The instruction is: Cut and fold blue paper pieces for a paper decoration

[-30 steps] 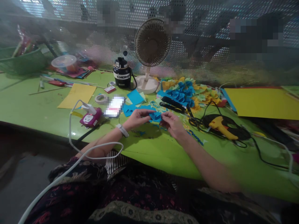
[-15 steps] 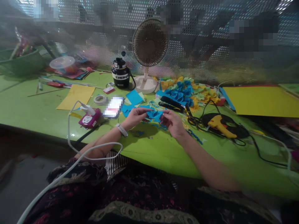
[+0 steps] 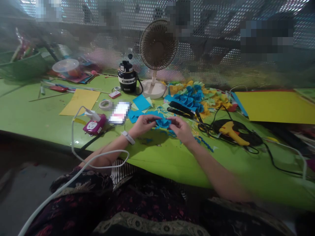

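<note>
The left hand (image 3: 144, 125) and right hand (image 3: 182, 131) pinch a folded piece of blue paper (image 3: 163, 123) between their fingertips. Its creased points stand upward.

TEXT: "ENERG…" | ON: black insulated bottle (image 3: 127, 80) | OTHER LABELS: too small to read

You face a perforated metal screen (image 3: 216, 39) with bright light glinting through its holes and blurred shapes beyond it, while a green tabletop (image 3: 162, 167) runs along its foot, a fan (image 3: 157, 46) stands near it, and grey floor (image 3: 24, 186) shows below on your left.
</note>
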`<state>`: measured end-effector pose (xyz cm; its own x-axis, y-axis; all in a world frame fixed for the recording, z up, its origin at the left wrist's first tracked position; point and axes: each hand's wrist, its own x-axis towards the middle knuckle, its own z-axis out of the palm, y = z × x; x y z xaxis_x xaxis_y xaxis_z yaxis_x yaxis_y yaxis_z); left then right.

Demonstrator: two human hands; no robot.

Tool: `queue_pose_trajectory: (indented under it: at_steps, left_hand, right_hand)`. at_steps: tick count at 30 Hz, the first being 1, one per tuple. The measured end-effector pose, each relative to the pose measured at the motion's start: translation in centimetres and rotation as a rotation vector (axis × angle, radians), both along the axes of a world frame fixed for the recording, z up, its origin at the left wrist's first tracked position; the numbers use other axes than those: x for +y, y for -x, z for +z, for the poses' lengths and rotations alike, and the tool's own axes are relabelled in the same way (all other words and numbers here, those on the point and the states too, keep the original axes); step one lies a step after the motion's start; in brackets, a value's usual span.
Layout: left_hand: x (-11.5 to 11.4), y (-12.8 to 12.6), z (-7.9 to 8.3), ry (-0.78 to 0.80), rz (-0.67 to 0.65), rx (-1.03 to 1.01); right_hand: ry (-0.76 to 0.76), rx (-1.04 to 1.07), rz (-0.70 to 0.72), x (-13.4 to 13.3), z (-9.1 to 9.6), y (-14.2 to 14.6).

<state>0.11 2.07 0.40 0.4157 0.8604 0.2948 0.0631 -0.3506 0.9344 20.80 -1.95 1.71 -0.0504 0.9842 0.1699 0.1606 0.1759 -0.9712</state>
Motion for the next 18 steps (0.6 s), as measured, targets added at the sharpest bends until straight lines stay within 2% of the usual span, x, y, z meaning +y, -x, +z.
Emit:
queue_pose_trajectory:
  at_steps: [4, 7, 10, 18]
  left_hand:
    - [0.1, 0.1, -0.4, -0.142, 0.037, 0.106]
    - [0.1, 0.2, -0.4, -0.208, 0.057, 0.149]
    - [-0.1, 0.2, -0.2, -0.276, 0.063, 0.203]
    - [-0.3, 0.6, 0.0, -0.476, 0.022, 0.393]
  right_hand:
    - [-0.344, -0.401, 0.011, -0.1, -0.2, -0.4]
    - [-0.495, -0.583, 0.025, -0.1, -0.5, -0.7]
    - [-0.527, -0.653, 0.016, 0.0, -0.8, -1.0]
    - [-0.536, -0.665, -0.014, -0.2, -1.1, -0.7]
